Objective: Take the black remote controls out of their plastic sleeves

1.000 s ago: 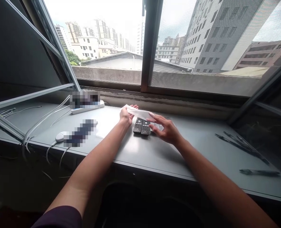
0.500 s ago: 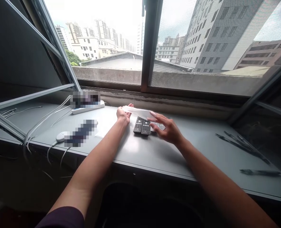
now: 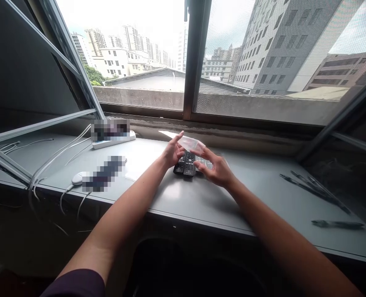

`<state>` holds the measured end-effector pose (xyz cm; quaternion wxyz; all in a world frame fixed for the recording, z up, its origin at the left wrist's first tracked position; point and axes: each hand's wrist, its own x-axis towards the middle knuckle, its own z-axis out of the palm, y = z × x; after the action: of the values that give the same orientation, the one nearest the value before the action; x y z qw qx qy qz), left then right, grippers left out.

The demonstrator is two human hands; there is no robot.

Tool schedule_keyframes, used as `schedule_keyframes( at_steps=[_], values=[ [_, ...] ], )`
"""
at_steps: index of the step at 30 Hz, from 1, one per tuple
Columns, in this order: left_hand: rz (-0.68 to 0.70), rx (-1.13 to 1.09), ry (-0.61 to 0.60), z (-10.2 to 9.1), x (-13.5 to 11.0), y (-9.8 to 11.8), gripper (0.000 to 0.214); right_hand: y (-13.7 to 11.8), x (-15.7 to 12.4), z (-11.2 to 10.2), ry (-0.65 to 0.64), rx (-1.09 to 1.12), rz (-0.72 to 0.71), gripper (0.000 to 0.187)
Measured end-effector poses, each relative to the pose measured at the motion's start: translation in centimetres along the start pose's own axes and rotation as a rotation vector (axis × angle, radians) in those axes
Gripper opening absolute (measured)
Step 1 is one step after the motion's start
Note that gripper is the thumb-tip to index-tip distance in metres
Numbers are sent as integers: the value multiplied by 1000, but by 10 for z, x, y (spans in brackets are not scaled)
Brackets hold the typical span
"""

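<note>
A translucent white plastic bag is raised above the desk, its right end in the fingers of my right hand. My left hand is at the bag's near left side, thumb up and fingers apart and slightly bent; whether it touches the bag I cannot tell. Below the bag, two black remote controls lie side by side on the desk, partly hidden by the bag and my left fingers. Something in clear plastic lies just right of them, mostly behind my right hand.
The grey desk runs along a window. At left are a white power strip, white cables, a round white charger and a blurred-out object. Several dark pens lie at right. Metal frames stand at both sides.
My left hand has moved right and nearer, from the bag's left end to its middle, with its thumb now raised. The bag's left end now sticks out past it. My right hand has barely moved.
</note>
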<state>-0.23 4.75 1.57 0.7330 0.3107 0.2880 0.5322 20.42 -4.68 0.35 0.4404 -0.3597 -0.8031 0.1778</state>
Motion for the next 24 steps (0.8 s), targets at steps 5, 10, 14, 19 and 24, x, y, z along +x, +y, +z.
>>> schedule_keyframes(
  at_steps=[5,10,14,19,24],
  values=[
    [21,-7,-156,-2,-2,-1,31,-5,1,-1,-53,54,31,66],
    [47,-96,-64,-3,-1,1,23,-1,-1,1,-11,86,27,65],
    [68,-144,-2,-6,2,4,16,3,-2,2,53,99,-23,60],
    [73,-106,-4,-2,1,-1,15,4,-2,2,44,67,-17,73],
    [41,-94,-59,2,-1,-8,15,3,-2,4,29,44,-11,77]
  ],
)
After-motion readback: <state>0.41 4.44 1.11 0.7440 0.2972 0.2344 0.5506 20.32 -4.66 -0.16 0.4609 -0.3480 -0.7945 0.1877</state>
